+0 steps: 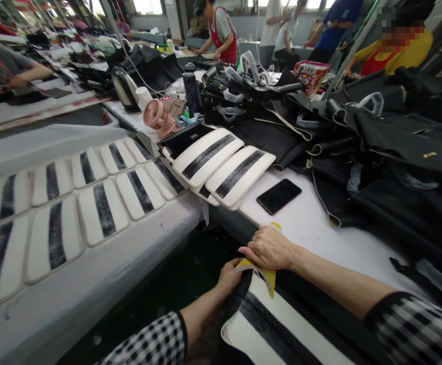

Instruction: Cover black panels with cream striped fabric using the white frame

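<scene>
My right hand lies at the table's near edge with its fingers closed over a yellow sheet. My left hand comes up from below, pinching the lower left end of the same yellow sheet. The sheet rests on the top end of a cream panel with a dark grey stripe lying across my lap. A black phone lies face up on the white table, just beyond my right hand.
Two more striped panels are stacked ahead, and many lie in rows on the left table. Black leather pieces and bags cover the right. A pink fan and a kettle stand behind. Other people work at the far tables.
</scene>
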`<state>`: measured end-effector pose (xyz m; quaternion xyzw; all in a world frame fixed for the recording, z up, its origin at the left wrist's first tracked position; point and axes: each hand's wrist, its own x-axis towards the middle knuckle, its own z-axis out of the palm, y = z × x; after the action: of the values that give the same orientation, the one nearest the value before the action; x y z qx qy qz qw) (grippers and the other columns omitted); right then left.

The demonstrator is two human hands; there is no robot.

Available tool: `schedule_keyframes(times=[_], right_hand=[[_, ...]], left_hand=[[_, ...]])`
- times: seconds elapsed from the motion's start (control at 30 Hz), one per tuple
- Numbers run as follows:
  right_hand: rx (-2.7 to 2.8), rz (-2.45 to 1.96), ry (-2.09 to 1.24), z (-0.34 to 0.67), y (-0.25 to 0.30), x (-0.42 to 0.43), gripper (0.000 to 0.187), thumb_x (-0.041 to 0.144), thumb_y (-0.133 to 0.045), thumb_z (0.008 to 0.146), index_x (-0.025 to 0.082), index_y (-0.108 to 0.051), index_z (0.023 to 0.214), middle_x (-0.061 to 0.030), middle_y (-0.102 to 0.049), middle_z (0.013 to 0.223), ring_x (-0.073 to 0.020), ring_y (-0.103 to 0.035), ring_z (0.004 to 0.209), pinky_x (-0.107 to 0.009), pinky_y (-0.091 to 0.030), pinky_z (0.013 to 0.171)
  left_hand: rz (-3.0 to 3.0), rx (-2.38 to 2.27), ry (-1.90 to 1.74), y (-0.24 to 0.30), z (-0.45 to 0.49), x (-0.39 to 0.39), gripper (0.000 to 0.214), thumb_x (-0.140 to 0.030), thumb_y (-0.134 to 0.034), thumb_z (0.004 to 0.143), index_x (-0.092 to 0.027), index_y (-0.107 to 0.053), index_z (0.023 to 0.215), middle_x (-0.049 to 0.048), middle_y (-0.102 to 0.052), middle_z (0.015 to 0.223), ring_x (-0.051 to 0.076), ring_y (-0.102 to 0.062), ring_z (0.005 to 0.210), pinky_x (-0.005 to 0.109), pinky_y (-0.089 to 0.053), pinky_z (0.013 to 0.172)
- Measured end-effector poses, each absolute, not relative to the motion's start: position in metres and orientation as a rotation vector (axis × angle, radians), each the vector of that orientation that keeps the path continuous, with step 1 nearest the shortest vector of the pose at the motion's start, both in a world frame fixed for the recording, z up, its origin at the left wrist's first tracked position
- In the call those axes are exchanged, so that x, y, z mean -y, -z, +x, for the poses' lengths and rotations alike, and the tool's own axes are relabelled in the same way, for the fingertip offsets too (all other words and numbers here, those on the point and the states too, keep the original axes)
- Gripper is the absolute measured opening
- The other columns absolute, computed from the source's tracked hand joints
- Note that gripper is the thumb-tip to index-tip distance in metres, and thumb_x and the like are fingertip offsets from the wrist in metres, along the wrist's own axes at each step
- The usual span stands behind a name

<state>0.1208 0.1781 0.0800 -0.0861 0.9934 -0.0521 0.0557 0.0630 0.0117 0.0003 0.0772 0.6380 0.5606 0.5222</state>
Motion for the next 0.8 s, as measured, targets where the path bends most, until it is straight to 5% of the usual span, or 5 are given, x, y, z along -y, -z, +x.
schedule_keyframes(times=[0.1,0.17,0.27,0.47,0.8], right_hand=[[-3.021,-0.300,0.142,0.121,-0.078,-0.179,0.063,0.042,-0.024,0.102,0.016,-0.068,0.066,-0.0094,-0.069,0.062,-0.0167,-0.062,0.060,-0.032,-0.030,0.062],[-3.026,-0.310,0.128,0.121,-0.077,-0.180,0.064,0.043,-0.024,0.102,0.016,-0.067,0.064,-0.0092,-0.068,0.061,-0.0169,-0.061,0.059,-0.032,-0.029,0.061],[-3.038,-0.309,0.129,0.120,-0.078,-0.180,0.066,0.043,-0.023,0.103,0.016,-0.067,0.062,-0.0096,-0.068,0.059,-0.0170,-0.061,0.058,-0.032,-0.029,0.061],[-3.061,-0.359,0.097,0.120,-0.077,-0.179,0.067,0.042,-0.022,0.103,0.016,-0.066,0.060,-0.0103,-0.067,0.057,-0.0175,-0.060,0.056,-0.033,-0.027,0.060],[-3.034,-0.260,0.153,0.131,-0.079,-0.174,0.067,0.041,-0.022,0.103,0.015,-0.068,0.063,-0.0110,-0.068,0.060,-0.0173,-0.062,0.059,-0.033,-0.029,0.063]], left_hand=[[0.348,-1.544,-1.511,-0.023,0.053,-0.004,0.056,-0.062,-0.052,0.085,-0.013,-0.066,0.108,0.0105,-0.069,0.108,0.026,-0.061,0.103,0.034,-0.047,0.091],[0.647,-1.558,-1.486,-0.049,0.051,0.006,0.049,-0.054,-0.055,0.088,-0.016,-0.064,0.118,0.0071,-0.070,0.107,0.023,-0.063,0.098,0.030,-0.048,0.087],[1.012,-1.774,-1.226,-0.082,0.054,0.016,0.034,-0.039,-0.071,0.078,-0.020,-0.069,0.105,0.0018,-0.072,0.089,0.020,-0.064,0.081,0.026,-0.048,0.075],[1.187,-2.008,-0.995,-0.086,0.062,0.013,0.010,-0.030,-0.063,0.084,-0.020,-0.063,0.085,0.0005,-0.066,0.072,0.017,-0.060,0.065,0.025,-0.042,0.063],[1.254,-2.039,-0.896,-0.080,0.066,0.015,0.026,-0.042,-0.050,0.094,-0.022,-0.057,0.079,0.0038,-0.067,0.076,0.020,-0.062,0.068,0.029,-0.038,0.066]])
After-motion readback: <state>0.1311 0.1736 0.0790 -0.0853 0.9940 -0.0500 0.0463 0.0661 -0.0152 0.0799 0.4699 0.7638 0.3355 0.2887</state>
